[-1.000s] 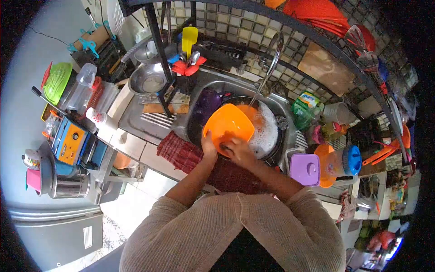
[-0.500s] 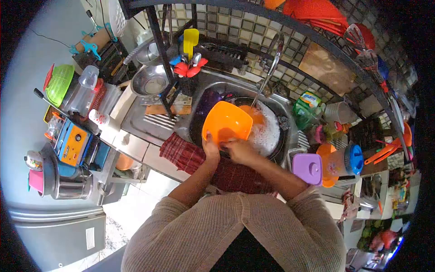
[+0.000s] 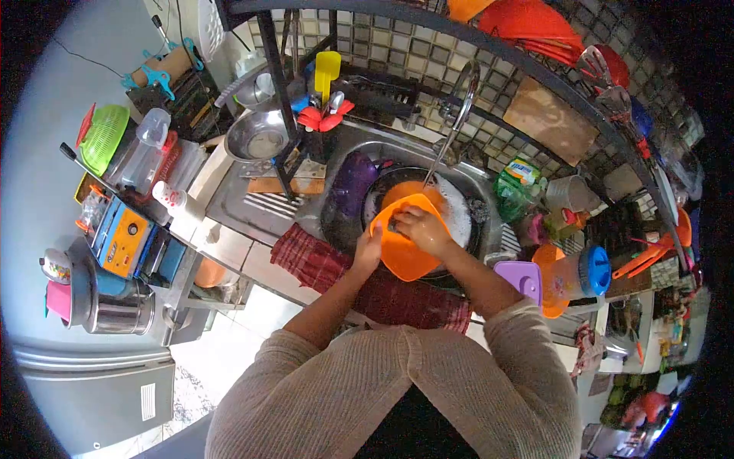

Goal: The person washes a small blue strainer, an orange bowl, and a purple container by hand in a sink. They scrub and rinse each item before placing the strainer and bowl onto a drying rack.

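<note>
An orange square bowl [image 3: 407,262] is tilted above the sink [image 3: 334,145]. My left hand [image 3: 368,251] grips its left rim. Inside the bowl, the curled fingers of my right hand [image 3: 424,229] press on the surface; a small dark patch shows at the fingertips, too little to name. Behind the bowl sits a dark round basin [image 3: 483,229] with white suds [image 3: 461,218] and another orange dish [image 3: 399,191] in it. Water runs from the curved tap [image 3: 468,96] into the basin. A purple item [image 3: 353,183] lies in the sink's left part.
A red checked cloth [image 3: 306,260] drapes over the counter edge. To the right stand a green bottle [image 3: 514,187], a purple lid [image 3: 521,277] and a blue-lidded jug [image 3: 595,271]. A steel bowl [image 3: 260,138] and a utensil holder [image 3: 317,141] are at the left. A black rack bar [image 3: 428,17] crosses overhead.
The bowl has turned and come lower and to the right, its inside now facing up. My right hand has gone from its lower edge to inside it. My left hand has shifted slightly right.
</note>
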The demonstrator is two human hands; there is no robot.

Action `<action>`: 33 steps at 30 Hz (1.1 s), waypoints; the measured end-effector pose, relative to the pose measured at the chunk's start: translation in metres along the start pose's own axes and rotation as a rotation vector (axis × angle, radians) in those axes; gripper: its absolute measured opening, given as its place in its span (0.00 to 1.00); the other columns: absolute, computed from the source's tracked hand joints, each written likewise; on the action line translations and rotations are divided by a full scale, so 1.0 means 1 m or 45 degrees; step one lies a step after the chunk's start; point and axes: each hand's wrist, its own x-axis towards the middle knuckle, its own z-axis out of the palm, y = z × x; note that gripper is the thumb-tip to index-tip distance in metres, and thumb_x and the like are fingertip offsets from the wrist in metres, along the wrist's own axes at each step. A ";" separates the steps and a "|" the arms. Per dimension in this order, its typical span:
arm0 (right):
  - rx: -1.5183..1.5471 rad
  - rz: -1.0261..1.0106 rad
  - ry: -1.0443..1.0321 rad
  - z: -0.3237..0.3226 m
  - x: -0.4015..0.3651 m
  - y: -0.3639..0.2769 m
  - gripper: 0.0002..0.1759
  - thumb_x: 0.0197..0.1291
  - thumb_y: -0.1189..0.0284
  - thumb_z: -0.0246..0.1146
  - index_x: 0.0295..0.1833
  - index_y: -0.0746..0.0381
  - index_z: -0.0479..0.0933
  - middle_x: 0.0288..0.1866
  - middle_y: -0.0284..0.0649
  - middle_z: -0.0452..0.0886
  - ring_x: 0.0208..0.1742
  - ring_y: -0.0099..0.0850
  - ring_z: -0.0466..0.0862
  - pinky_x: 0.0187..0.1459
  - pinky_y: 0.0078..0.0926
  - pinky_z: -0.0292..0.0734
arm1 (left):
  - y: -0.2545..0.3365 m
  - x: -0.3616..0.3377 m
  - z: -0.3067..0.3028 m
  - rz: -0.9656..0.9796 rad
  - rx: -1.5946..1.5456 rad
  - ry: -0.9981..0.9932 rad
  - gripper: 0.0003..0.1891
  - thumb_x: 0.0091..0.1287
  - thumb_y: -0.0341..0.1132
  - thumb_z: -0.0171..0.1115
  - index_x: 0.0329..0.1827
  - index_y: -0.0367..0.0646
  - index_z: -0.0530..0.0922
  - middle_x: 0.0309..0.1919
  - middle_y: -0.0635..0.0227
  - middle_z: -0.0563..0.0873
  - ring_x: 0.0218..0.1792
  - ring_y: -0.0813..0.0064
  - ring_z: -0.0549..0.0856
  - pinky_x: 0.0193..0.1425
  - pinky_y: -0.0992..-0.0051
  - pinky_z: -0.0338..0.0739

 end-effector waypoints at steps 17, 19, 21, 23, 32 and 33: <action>1.072 0.743 0.280 0.005 0.029 -0.069 0.09 0.47 0.77 0.68 0.38 0.62 0.81 0.37 0.41 0.84 0.42 0.34 0.83 0.46 0.28 0.75 | 0.000 0.009 -0.003 -0.405 -0.125 0.324 0.38 0.70 0.65 0.31 0.55 0.36 0.73 0.48 0.64 0.79 0.48 0.74 0.76 0.56 0.73 0.68; 1.153 0.605 0.049 0.009 0.016 -0.052 0.09 0.47 0.77 0.68 0.37 0.62 0.81 0.36 0.40 0.84 0.41 0.31 0.83 0.45 0.27 0.75 | 0.005 0.006 -0.010 -0.335 -0.174 0.171 0.38 0.70 0.65 0.31 0.56 0.36 0.73 0.48 0.64 0.79 0.49 0.74 0.76 0.57 0.73 0.68; 1.200 0.419 -0.243 -0.003 0.012 -0.038 0.08 0.48 0.75 0.68 0.36 0.61 0.81 0.34 0.38 0.84 0.38 0.29 0.83 0.44 0.27 0.76 | 0.011 0.005 -0.004 -0.291 -0.286 0.055 0.37 0.71 0.64 0.32 0.58 0.37 0.72 0.49 0.65 0.78 0.51 0.73 0.76 0.57 0.74 0.68; 1.096 0.539 -0.119 0.002 0.019 -0.031 0.07 0.48 0.74 0.68 0.35 0.61 0.81 0.34 0.38 0.84 0.37 0.29 0.83 0.43 0.27 0.76 | 0.011 0.006 -0.001 -0.285 -0.187 0.051 0.35 0.71 0.63 0.33 0.57 0.39 0.72 0.45 0.68 0.79 0.46 0.75 0.77 0.51 0.74 0.71; 1.535 0.487 -0.109 0.033 0.017 -0.036 0.11 0.49 0.72 0.68 0.39 0.61 0.78 0.32 0.34 0.80 0.38 0.23 0.79 0.44 0.22 0.73 | 0.017 0.001 0.000 -0.115 -0.316 0.074 0.30 0.74 0.55 0.34 0.63 0.38 0.67 0.52 0.64 0.77 0.53 0.74 0.75 0.59 0.74 0.68; 1.602 0.325 -0.398 0.005 0.015 -0.029 0.10 0.47 0.75 0.68 0.38 0.62 0.79 0.34 0.34 0.82 0.39 0.24 0.80 0.46 0.22 0.73 | 0.018 0.001 0.000 -0.048 -0.432 -0.004 0.30 0.74 0.55 0.35 0.63 0.37 0.67 0.53 0.64 0.77 0.53 0.74 0.75 0.58 0.74 0.69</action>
